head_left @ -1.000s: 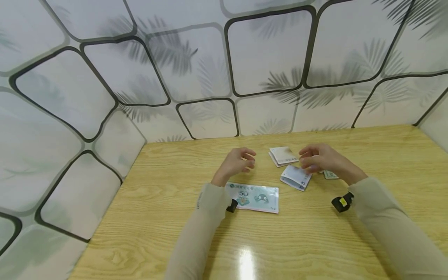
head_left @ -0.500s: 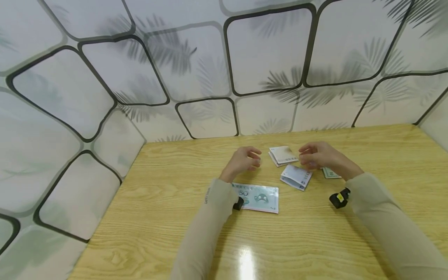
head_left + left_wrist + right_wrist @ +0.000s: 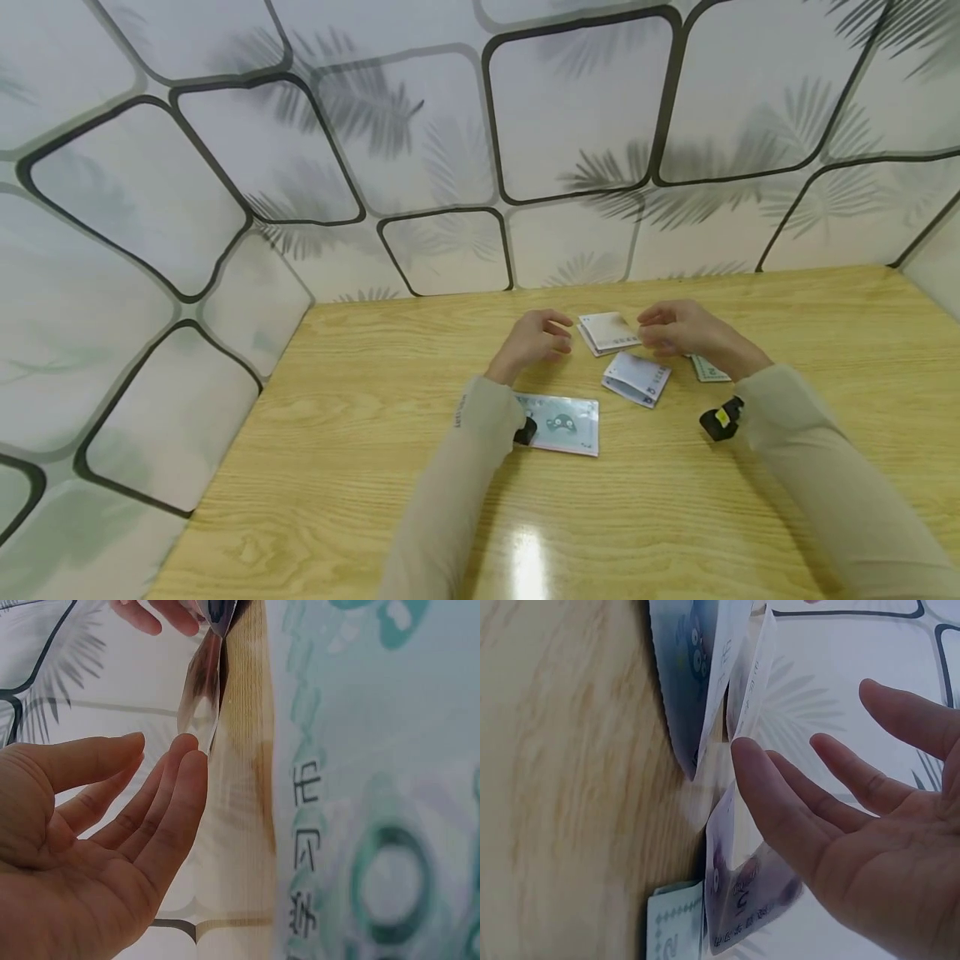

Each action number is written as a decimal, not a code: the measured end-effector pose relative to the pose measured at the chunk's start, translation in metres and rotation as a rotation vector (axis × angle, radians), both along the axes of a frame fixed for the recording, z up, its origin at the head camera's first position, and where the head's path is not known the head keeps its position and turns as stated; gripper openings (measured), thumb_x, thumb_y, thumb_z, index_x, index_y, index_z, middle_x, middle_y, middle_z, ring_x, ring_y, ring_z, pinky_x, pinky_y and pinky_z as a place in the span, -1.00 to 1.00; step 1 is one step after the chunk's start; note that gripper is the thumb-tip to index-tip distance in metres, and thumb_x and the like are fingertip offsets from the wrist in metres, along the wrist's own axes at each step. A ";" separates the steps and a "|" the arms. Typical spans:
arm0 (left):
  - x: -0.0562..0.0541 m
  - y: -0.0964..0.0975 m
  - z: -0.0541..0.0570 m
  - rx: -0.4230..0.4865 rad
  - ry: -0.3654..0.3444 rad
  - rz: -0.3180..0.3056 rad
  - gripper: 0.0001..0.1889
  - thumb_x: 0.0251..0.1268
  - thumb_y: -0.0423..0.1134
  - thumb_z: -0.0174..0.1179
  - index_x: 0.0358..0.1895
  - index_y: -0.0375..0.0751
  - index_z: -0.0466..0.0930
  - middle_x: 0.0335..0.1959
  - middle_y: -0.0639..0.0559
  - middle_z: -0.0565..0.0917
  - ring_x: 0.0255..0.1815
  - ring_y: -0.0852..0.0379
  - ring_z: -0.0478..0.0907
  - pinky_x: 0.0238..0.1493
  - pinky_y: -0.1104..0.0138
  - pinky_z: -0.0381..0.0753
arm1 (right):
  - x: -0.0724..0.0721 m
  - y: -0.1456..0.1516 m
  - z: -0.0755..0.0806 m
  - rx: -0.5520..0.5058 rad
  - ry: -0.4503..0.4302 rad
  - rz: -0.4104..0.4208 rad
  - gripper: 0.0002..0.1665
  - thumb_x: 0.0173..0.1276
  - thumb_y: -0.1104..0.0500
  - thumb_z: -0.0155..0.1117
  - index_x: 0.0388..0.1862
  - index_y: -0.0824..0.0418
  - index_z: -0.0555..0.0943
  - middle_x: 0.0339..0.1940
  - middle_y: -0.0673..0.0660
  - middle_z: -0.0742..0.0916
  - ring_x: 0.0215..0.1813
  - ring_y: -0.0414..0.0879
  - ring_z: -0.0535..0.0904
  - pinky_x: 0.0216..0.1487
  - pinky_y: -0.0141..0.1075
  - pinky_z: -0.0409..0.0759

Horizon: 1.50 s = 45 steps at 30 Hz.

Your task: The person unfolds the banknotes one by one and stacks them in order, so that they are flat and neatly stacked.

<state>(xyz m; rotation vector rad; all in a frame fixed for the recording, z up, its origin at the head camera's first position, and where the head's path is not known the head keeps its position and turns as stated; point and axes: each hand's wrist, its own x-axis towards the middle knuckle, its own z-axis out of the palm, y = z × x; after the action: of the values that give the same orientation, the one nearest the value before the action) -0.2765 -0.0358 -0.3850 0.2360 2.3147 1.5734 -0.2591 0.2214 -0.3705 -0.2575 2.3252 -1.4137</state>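
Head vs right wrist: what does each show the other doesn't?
Head only: the whole left hand, both sleeves, the flat teal note.
Right wrist only: the palm of the right hand, the printed face of the purple folded note.
Both: the right hand, the blue folded note, the green note, the wooden table, the patterned wall.

We have room to pass along the table left of our left hand, but folded notes obstruct the way towards our right hand.
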 end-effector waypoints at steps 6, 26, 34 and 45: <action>-0.001 0.007 -0.001 -0.009 -0.009 -0.007 -0.66 0.40 -0.55 0.17 0.21 -0.42 0.57 -0.14 -0.19 0.69 -0.12 -0.12 0.71 -0.09 0.18 0.75 | -0.002 0.001 -0.001 0.002 -0.012 0.000 -0.35 0.61 0.23 0.05 0.44 0.64 0.16 0.39 0.63 0.34 0.25 0.30 0.52 0.14 -0.15 0.66; -0.010 0.019 -0.005 -0.072 0.042 -0.051 -0.60 0.37 -0.60 0.17 0.23 -0.34 0.62 -0.12 -0.27 0.73 -0.15 -0.12 0.73 -0.19 0.28 0.76 | -0.012 -0.001 -0.004 0.033 -0.062 -0.030 -0.37 0.65 0.20 -0.01 0.45 0.64 0.16 0.38 0.62 0.35 0.27 0.34 0.50 0.09 -0.15 0.69; -0.010 0.025 -0.006 -0.063 0.029 -0.030 -0.72 0.34 -0.62 0.19 0.07 -0.45 0.68 -0.10 -0.22 0.76 -0.17 -0.06 0.74 -0.22 0.32 0.76 | -0.016 -0.002 -0.007 0.011 -0.084 -0.019 -0.35 0.65 0.20 -0.02 0.47 0.63 0.13 0.38 0.61 0.34 0.27 0.32 0.50 0.13 -0.10 0.67; -0.013 0.029 -0.009 -0.111 0.220 0.108 -0.90 0.33 -0.45 0.33 -0.19 -0.42 0.78 -0.26 -0.16 0.79 -0.34 -0.02 0.76 -0.38 0.39 0.73 | -0.012 -0.006 -0.007 -0.041 -0.071 -0.012 -0.25 0.52 0.30 0.16 0.49 0.62 0.08 0.40 0.64 0.33 0.31 0.39 0.45 0.15 -0.03 0.66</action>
<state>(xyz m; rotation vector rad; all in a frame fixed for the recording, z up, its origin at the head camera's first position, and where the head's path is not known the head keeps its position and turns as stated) -0.2895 -0.0066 -0.3936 0.2745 2.6146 1.5301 -0.2716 0.2158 -0.3773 -0.2019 2.2468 -1.4536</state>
